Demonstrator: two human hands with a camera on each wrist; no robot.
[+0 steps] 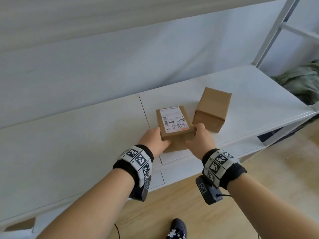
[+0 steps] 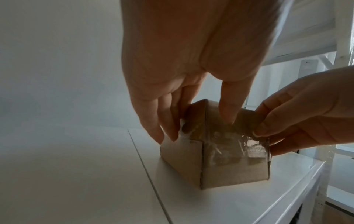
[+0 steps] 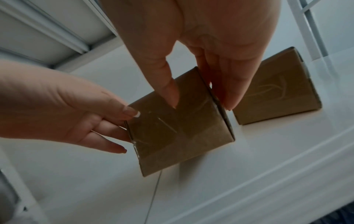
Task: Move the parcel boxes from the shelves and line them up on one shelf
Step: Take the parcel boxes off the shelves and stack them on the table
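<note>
Labelled box (image 1: 174, 122): brown cardboard, white shipping label on top, near end sealed with clear tape. It sits on the white shelf (image 1: 69, 135) near the front edge, just right of a seam between shelf panels; the left wrist view shows its base resting on the surface.

Left hand (image 1: 153, 139): grips the box at its 8 o'clock corner, thumb on the near end and fingers (image 2: 153, 121) down the left side.

Right hand (image 1: 200, 138): grips the box at its 4 o'clock corner, thumb (image 3: 168, 89) on the taped near end and fingers along the right side. Both hands thus hold the one box between them, each in a narrow pinch.

Plain box (image 1: 213, 109): a second, unlabelled cardboard box at 2 o'clock from the first, near it but apart, turned at an angle, on the same shelf.

Upper shelf (image 1: 86, 18): white, overhanging at 12 o'clock. Frame post (image 1: 274, 31): grey metal, at the right end. Green cloth (image 1: 300, 81): beyond the shelf at 3 o'clock. Floor (image 1: 189, 213): wood, at 6 o'clock, with a dark patterned shoe (image 1: 177, 229).
</note>
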